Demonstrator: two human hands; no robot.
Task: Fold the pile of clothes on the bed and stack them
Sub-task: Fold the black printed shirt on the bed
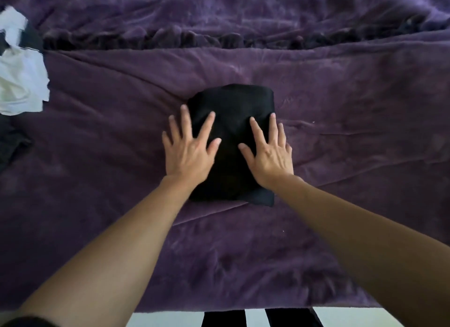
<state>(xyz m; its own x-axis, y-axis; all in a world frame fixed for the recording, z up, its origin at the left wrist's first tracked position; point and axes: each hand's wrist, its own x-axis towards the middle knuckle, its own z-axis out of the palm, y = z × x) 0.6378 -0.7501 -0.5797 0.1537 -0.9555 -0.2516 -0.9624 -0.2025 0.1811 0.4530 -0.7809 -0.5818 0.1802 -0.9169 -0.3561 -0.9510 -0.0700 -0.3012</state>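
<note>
A folded black garment [231, 112] lay near the middle of the bed, on a purple plush blanket [353, 112], a little nearer the bed's near edge than its far side. It formed a compact upright rectangle, with a loose flap sticking out at its near right corner.

The left hand [188, 148] lay flat on the garment's left side, fingers straight and spread, gripping nothing; its outer fingers reached past the cloth's left edge onto the blanket. The right hand [267, 151] lay flat on the garment's right side, fingers likewise straight and apart, holding nothing, with the little finger at the cloth's right edge.

At the bed's left edge sat a pile of white clothes [19, 83], crumpled, with a dark piece of cloth [12, 144] just nearer along the same edge. A bunched ridge [219, 37] of blanket ran across the far part of the bed.
</note>
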